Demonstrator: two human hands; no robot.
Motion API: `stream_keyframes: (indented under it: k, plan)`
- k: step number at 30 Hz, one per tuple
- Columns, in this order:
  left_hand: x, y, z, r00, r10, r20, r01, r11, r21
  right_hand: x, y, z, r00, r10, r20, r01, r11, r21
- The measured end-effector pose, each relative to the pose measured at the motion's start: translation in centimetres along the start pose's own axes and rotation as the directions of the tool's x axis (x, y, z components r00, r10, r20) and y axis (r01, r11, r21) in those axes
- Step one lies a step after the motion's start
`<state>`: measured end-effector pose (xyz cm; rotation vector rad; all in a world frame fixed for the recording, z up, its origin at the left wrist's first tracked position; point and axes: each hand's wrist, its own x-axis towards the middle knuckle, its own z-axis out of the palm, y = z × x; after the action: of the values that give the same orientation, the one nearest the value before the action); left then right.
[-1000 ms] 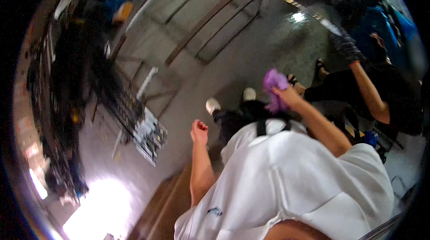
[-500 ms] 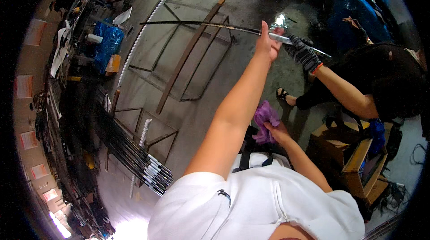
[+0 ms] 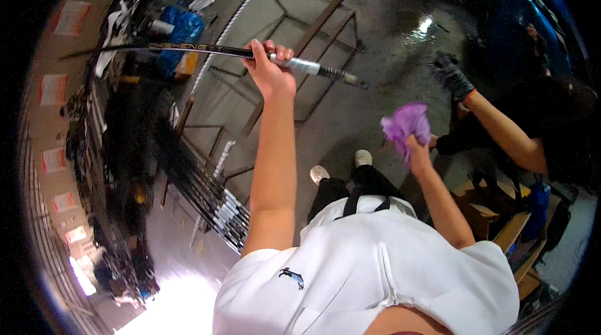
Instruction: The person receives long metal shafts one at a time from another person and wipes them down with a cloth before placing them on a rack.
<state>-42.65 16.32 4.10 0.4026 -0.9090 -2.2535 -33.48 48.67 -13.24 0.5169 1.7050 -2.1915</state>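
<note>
My left hand (image 3: 273,75) is closed around a long, thin black fishing rod (image 3: 206,49), gripping it beside its silver-grey section (image 3: 303,66). The rod's thin end stretches far to the left, and its thicker dark end points right. Bunched in my right hand (image 3: 418,149) is a purple cloth (image 3: 408,123), held in front of my body and apart from the rod. On the right, a co-worker's hand in a dark striped glove (image 3: 454,78) is raised and no longer touches the rod.
Several similar black rods (image 3: 219,210) with silver sections lie together at the lower left. Beyond my left hand stands a metal frame with a white spiral-wrapped bar (image 3: 241,16) and a brown bar (image 3: 322,19). A cardboard box (image 3: 519,235) is at the right, a blue plastic bag (image 3: 183,25) at the far left.
The co-worker's gloved hand has let go of the rod. My left hand has closed on it and carried it left. My right hand has moved forward and right with the cloth.
</note>
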Motion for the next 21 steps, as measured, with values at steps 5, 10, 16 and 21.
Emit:
stream_keyframes:
  k: [5, 10, 16, 21]
  plan:
    - [-4.8, 5.3, -5.0, 0.99, -0.003, 0.138, -0.062, 0.886, 0.459, -0.4, -11.9, 12.3, 0.813, 0.04, 0.581, 0.244, 0.883, -0.402]
    - [-8.2, 6.6, -6.9, 0.971, 0.105, 0.215, -0.218, 0.76, 0.613, -7.2, -12.3, 26.4, 0.346, -0.289, 0.893, 0.717, 0.695, -0.053]
    - [-6.4, 17.7, -5.6, 0.978, 0.098, 0.186, -0.198, 0.728, 0.657, -11.3, -9.5, 28.2, 0.4, -0.072, 0.914, 0.52, 0.839, -0.162]
    - [-7.1, 19.8, -9.2, 0.957, 0.077, 0.281, -0.241, 0.752, 0.614, -13.0, -8.2, 27.5, 0.403, 0.177, 0.898, 0.338, 0.883, -0.326]
